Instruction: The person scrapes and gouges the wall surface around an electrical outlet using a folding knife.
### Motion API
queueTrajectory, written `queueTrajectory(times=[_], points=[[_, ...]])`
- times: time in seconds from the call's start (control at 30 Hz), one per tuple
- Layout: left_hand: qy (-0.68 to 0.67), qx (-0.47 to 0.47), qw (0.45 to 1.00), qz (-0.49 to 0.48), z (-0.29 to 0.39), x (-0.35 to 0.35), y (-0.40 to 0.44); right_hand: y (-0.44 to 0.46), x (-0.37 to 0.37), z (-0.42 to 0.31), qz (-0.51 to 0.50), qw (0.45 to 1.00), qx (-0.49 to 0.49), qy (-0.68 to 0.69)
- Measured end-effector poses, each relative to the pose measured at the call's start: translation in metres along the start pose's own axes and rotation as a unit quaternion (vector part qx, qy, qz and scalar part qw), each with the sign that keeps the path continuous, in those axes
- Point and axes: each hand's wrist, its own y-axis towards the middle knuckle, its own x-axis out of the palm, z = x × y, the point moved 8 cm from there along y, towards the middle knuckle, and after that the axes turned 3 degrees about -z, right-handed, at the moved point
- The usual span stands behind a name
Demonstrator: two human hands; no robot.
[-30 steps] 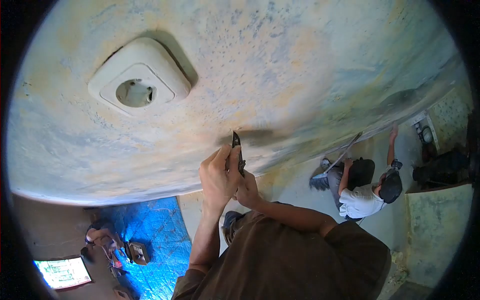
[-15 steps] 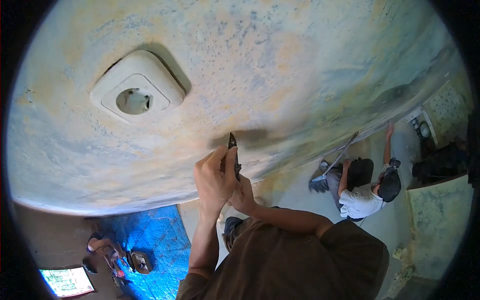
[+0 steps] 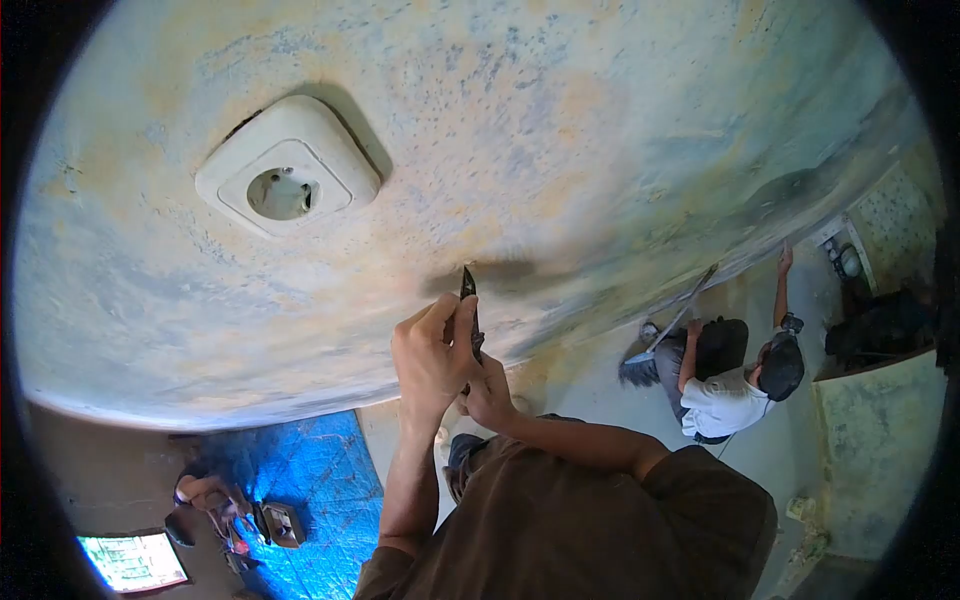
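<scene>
A slim dark pointed hand tool [image 3: 470,288] points up at the painted wall [image 3: 560,130]. Its exact kind is unclear, perhaps a knife or pliers. My left hand [image 3: 430,350] is closed around it, thumb and fingers pinching its upper part. Just below and to the right, my right hand [image 3: 490,396] has its fingers curled at the tool's lower end, partly hidden behind my left hand. The tip is at or very close to the wall, beside a shadow; I cannot tell if it touches. Up and to the left, a white wall socket [image 3: 335,185] stands slightly off the wall.
To the right, a person [image 3: 735,400] in a white shirt and dark cap sits low by the wall, near a broom [image 3: 640,368]. Another person [image 3: 205,490] bends over a blue tarp [image 3: 335,480] at lower left, beside an open box [image 3: 282,525].
The view has shifted slightly, so the socket appears a little higher and farther right. Both hands keep their hold on the tool, whose tip stays by the same wall spot.
</scene>
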Motion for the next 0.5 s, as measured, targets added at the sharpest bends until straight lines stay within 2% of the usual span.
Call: queueTrajectory(times=[0.03, 0.07, 0.17, 0.23, 0.3, 0.37, 0.43, 0.5], points=[[0.001, 0.003, 1.000, -0.006, -0.002, 0.000, 0.001, -0.001, 0.001, 0.003, 0.002, 0.999, 0.022, 0.041], [0.000, 0.006, 1.000, -0.010, 0.000, -0.001, 0.004, 0.005, 0.006, -0.001, 0.017, 0.999, -0.022, 0.034], [0.000, 0.005, 1.000, -0.009, 0.003, -0.006, 0.003, -0.001, 0.011, -0.008, 0.021, 0.994, -0.084, -0.065], [0.002, 0.011, 1.000, 0.011, 0.001, -0.009, -0.002, -0.001, 0.015, -0.006, 0.003, 0.997, -0.062, -0.053], [-0.002, 0.007, 1.000, 0.008, -0.003, -0.008, -0.001, -0.003, 0.016, 0.003, -0.016, 0.998, 0.011, 0.059], [0.000, 0.010, 1.000, 0.001, -0.002, -0.009, 0.002, 0.008, 0.014, -0.006, 0.020, 0.994, -0.088, -0.068], [0.009, 0.011, 1.000, -0.014, 0.003, -0.011, 0.004, 0.004, 0.016, -0.008, 0.032, 0.991, -0.109, -0.067], [0.006, -0.007, 1.000, -0.002, 0.004, -0.013, -0.004, -0.002, 0.025, -0.008, 0.019, 0.996, -0.068, 0.063]])
